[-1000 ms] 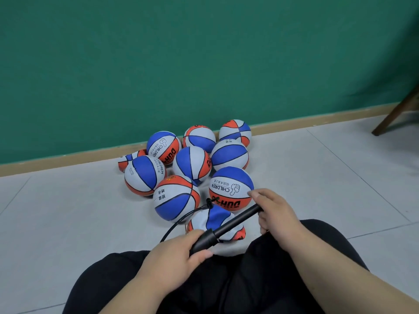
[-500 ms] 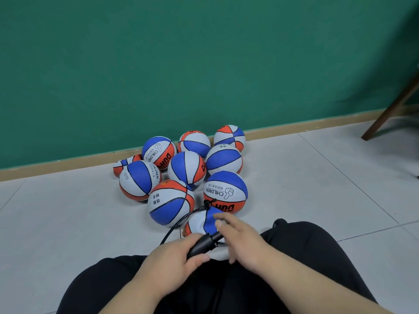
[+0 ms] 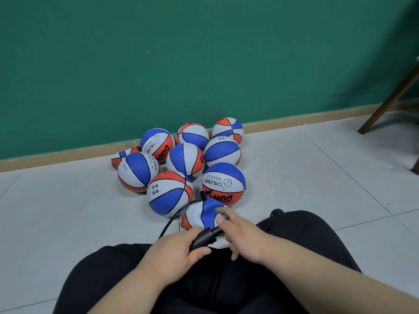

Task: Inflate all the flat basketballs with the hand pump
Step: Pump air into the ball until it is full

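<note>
Flat blue, white and orange basketball (image 3: 199, 215) lies on the floor just beyond both hands, its thin black hose (image 3: 172, 219) looping past the left. My left hand (image 3: 174, 252) grips the black hand pump (image 3: 204, 237) barrel, and my right hand (image 3: 240, 234) curls over its handle close beside. I judge the next stroke pulls along the pump's axis, rightward.

Plain indoor room: green wall (image 3: 204, 53), grey tiled floor (image 3: 294, 177).

Grey tiled floor (image 3: 306, 177) under a cluster of basketballs (image 3: 185, 160)
</note>
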